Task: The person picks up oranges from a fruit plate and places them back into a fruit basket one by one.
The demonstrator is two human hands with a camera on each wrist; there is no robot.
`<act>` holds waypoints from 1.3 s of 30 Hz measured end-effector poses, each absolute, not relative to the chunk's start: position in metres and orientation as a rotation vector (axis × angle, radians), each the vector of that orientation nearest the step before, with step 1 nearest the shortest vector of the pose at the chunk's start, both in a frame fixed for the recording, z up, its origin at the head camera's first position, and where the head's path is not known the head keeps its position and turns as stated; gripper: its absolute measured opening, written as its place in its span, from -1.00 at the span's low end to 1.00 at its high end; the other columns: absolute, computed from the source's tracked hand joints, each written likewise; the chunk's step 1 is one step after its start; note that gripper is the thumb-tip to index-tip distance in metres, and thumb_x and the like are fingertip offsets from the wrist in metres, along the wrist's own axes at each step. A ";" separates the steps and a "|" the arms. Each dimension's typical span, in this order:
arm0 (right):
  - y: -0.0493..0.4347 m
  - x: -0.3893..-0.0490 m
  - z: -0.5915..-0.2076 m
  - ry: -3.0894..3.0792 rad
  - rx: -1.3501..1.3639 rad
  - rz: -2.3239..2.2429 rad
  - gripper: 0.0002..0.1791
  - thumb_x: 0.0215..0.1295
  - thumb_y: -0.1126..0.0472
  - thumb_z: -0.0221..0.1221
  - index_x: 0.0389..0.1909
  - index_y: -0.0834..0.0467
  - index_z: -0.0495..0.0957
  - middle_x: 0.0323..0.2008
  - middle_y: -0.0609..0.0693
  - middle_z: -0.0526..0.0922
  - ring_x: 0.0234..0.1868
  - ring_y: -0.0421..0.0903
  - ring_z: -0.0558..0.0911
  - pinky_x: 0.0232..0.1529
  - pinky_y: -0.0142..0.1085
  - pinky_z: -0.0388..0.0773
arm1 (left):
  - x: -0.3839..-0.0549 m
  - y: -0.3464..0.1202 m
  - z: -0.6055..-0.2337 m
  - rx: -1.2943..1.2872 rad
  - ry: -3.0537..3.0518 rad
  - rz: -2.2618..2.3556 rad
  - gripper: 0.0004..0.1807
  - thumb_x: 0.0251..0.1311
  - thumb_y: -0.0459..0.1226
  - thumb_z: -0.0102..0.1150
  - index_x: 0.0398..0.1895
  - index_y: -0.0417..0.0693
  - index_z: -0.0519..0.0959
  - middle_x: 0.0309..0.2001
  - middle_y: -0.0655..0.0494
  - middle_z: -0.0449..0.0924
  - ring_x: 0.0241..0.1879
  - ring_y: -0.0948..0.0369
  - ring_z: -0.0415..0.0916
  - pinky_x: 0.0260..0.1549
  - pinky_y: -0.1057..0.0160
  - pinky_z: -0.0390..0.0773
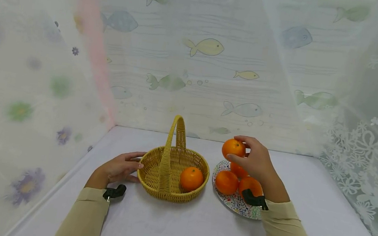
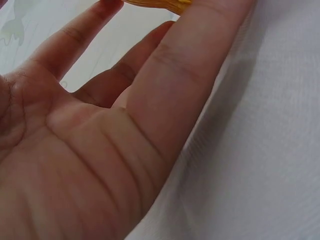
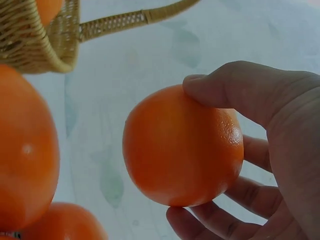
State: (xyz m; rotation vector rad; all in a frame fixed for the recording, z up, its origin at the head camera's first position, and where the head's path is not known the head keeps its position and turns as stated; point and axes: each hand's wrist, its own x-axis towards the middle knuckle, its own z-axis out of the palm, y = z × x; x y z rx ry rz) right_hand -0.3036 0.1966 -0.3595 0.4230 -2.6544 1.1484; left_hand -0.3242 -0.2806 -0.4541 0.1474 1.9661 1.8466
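My right hand [image 1: 255, 159] holds an orange [image 1: 233, 149] between thumb and fingers, above a speckled plate [image 1: 235, 205]. In the right wrist view, the thumb lies on top of that orange [image 3: 182, 147] and the fingertips are under it. Several more oranges lie on the plate, among them one [image 1: 226, 182] at its left side. To the left stands a yellow woven basket [image 1: 153, 192] with an upright handle; one orange [image 1: 191, 179] sits inside, at its right. Fairly straight fingers of my left hand [image 1: 122, 168] touch the basket's left side.
A white cloth [image 1: 177, 228] covers the table beneath the basket and plate. Behind it hangs a pale curtain [image 1: 194, 68] printed with fish. Sheer flowered fabric [image 1: 362, 151] hangs along the right side, and a flowered sheet [image 1: 30, 116] along the left.
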 end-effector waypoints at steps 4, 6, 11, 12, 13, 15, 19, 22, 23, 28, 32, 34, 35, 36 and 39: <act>0.190 -0.300 -0.357 -2.665 0.440 1.196 -0.28 0.20 -0.11 0.47 0.37 -0.09 0.49 0.33 0.02 0.50 0.05 0.14 0.66 -0.03 -0.04 0.75 | -0.323 -0.281 -0.454 0.145 1.959 1.843 -0.24 0.41 -0.28 0.25 0.62 0.03 0.19 0.55 -0.14 0.25 0.33 0.06 0.50 0.09 -0.20 0.67; 0.185 -0.297 -0.357 -2.679 0.463 1.211 -0.29 0.19 -0.10 0.48 0.36 -0.11 0.49 0.32 0.00 0.51 0.04 0.12 0.67 -0.04 -0.06 0.75 | -0.323 -0.282 -0.454 0.144 1.958 1.842 -0.23 0.41 -0.26 0.25 0.63 0.04 0.19 0.56 -0.14 0.24 0.32 0.08 0.50 0.08 -0.19 0.67; 0.172 -0.290 -0.356 -2.707 0.553 1.193 -0.30 0.18 -0.07 0.49 0.35 -0.11 0.51 0.30 -0.04 0.54 0.06 0.10 0.67 -0.03 -0.07 0.74 | -0.322 -0.281 -0.453 0.148 1.954 1.852 -0.23 0.42 -0.25 0.25 0.63 0.06 0.18 0.59 -0.13 0.16 0.32 0.09 0.50 0.07 -0.17 0.68; 0.170 -0.289 -0.356 -2.708 0.572 1.181 -0.30 0.17 -0.06 0.49 0.34 -0.10 0.52 0.30 -0.04 0.55 0.07 0.09 0.66 -0.02 -0.07 0.73 | -0.322 -0.281 -0.453 0.155 1.954 1.850 -0.23 0.42 -0.26 0.24 0.63 0.05 0.18 0.60 -0.13 0.15 0.32 0.08 0.49 0.07 -0.17 0.68; 0.167 -0.288 -0.357 -2.705 0.595 1.180 -0.31 0.17 -0.04 0.50 0.33 -0.09 0.53 0.29 -0.05 0.56 0.07 0.09 0.66 -0.01 -0.06 0.73 | -0.322 -0.281 -0.453 0.156 1.952 1.851 -0.24 0.43 -0.26 0.23 0.63 0.05 0.18 0.60 -0.13 0.14 0.33 0.09 0.49 0.07 -0.17 0.68; 0.163 -0.287 -0.359 -2.698 0.644 1.165 -0.32 0.16 -0.02 0.51 0.31 -0.07 0.54 0.28 -0.06 0.57 0.06 0.07 0.66 0.00 -0.05 0.73 | -0.322 -0.281 -0.453 0.161 1.951 1.850 -0.24 0.44 -0.26 0.22 0.63 0.05 0.17 0.60 -0.14 0.14 0.33 0.08 0.49 0.07 -0.16 0.68; 0.155 -0.286 -0.362 -2.688 0.751 1.121 -0.35 0.14 0.00 0.52 0.27 -0.05 0.57 0.24 -0.09 0.60 0.06 -0.01 0.64 0.02 -0.07 0.72 | -0.322 -0.281 -0.454 0.155 1.956 1.847 -0.25 0.45 -0.26 0.21 0.63 0.05 0.17 0.58 -0.14 0.20 0.32 0.10 0.50 0.08 -0.17 0.68; 0.149 -0.284 -0.363 -2.691 0.814 1.086 -0.36 0.14 0.00 0.52 0.26 -0.04 0.58 0.23 -0.12 0.61 0.06 -0.07 0.62 0.01 -0.15 0.71 | -0.323 -0.282 -0.455 0.133 1.956 1.854 -0.26 0.45 -0.27 0.21 0.63 0.06 0.18 0.55 -0.11 0.24 0.30 0.11 0.52 0.07 -0.17 0.69; 0.147 -0.283 -0.363 -2.696 0.829 1.077 -0.36 0.14 0.00 0.52 0.26 -0.04 0.59 0.22 -0.12 0.61 0.06 -0.08 0.62 0.01 -0.16 0.70 | -0.323 -0.282 -0.456 0.134 1.957 1.853 -0.26 0.45 -0.27 0.21 0.63 0.06 0.18 0.55 -0.11 0.25 0.29 0.12 0.52 0.06 -0.17 0.69; 0.141 -0.281 -0.363 -2.729 0.885 1.038 -0.36 0.14 0.00 0.53 0.25 -0.02 0.59 0.23 -0.13 0.61 0.09 -0.10 0.60 0.03 -0.17 0.68 | -0.323 -0.282 -0.457 0.115 1.954 1.856 -0.26 0.44 -0.26 0.22 0.63 0.07 0.19 0.54 -0.10 0.26 0.26 0.13 0.55 0.06 -0.16 0.69; 0.138 -0.279 -0.365 -2.748 0.886 1.030 -0.36 0.14 -0.02 0.52 0.26 -0.04 0.58 0.23 -0.14 0.60 0.10 -0.11 0.59 0.06 -0.16 0.68 | -0.323 -0.281 -0.456 0.096 1.948 1.857 -0.26 0.43 -0.26 0.24 0.62 0.07 0.20 0.55 -0.09 0.26 0.25 0.13 0.56 0.06 -0.16 0.69; 0.136 -0.278 -0.365 -2.746 0.875 1.028 -0.35 0.14 -0.02 0.53 0.26 -0.04 0.58 0.23 -0.14 0.60 0.09 -0.11 0.59 0.06 -0.14 0.68 | -0.323 -0.281 -0.456 0.093 1.948 1.858 -0.26 0.42 -0.26 0.25 0.62 0.08 0.21 0.55 -0.09 0.25 0.25 0.12 0.55 0.06 -0.16 0.69; 0.135 -0.277 -0.366 -2.743 0.874 1.022 -0.35 0.14 -0.01 0.53 0.26 -0.04 0.58 0.22 -0.14 0.61 0.09 -0.10 0.59 0.06 -0.13 0.68 | -0.323 -0.281 -0.456 0.100 1.953 1.855 -0.25 0.42 -0.26 0.24 0.62 0.08 0.20 0.55 -0.09 0.24 0.25 0.12 0.55 0.06 -0.16 0.69; 0.133 -0.277 -0.366 -2.740 0.878 1.016 -0.36 0.14 -0.02 0.53 0.26 -0.04 0.58 0.22 -0.14 0.61 0.09 -0.10 0.60 0.06 -0.12 0.68 | -0.323 -0.281 -0.456 0.105 1.954 1.854 -0.25 0.43 -0.25 0.24 0.62 0.08 0.20 0.56 -0.10 0.24 0.25 0.12 0.55 0.06 -0.16 0.69; 0.129 -0.277 -0.368 -2.735 0.897 1.009 -0.36 0.14 -0.01 0.52 0.26 -0.03 0.59 0.20 -0.14 0.61 0.10 -0.11 0.60 0.08 -0.11 0.68 | -0.323 -0.281 -0.455 0.104 1.953 1.859 -0.25 0.42 -0.25 0.25 0.62 0.07 0.21 0.56 -0.09 0.24 0.26 0.13 0.55 0.06 -0.16 0.69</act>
